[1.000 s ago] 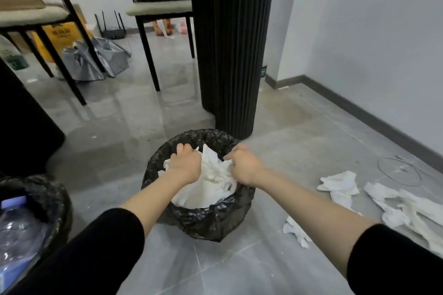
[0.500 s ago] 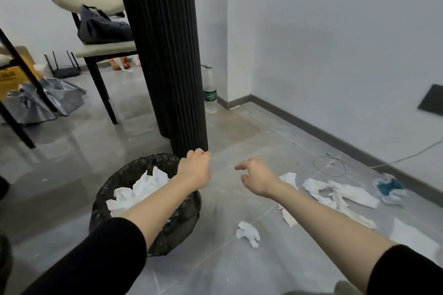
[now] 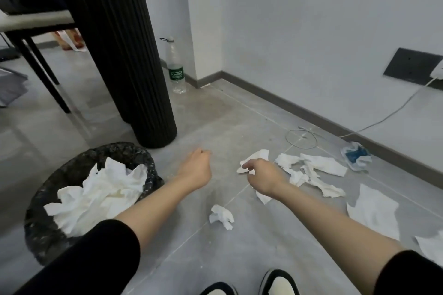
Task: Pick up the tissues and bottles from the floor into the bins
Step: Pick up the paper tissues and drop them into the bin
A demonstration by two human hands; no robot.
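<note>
A round bin lined with a black bag stands at the lower left, stuffed with white tissues. My left hand hovers to the right of the bin with loosely curled fingers and holds nothing. My right hand reaches over the floor, fingers loosely bent, right at a white tissue; it is empty. Several more tissues lie scattered to the right. One crumpled tissue lies between my arms. A clear plastic bottle with a green label stands by the wall corner.
A black fluted column rises just behind the bin. A chair with black legs is at the left. A blue and white wrapper and a thin cable lie near the baseboard. My shoes are at the bottom edge.
Both hands left the bin, where they had pressed the tissues down, and moved right. The view swung right and my right hand now reaches the tissues on the floor.
</note>
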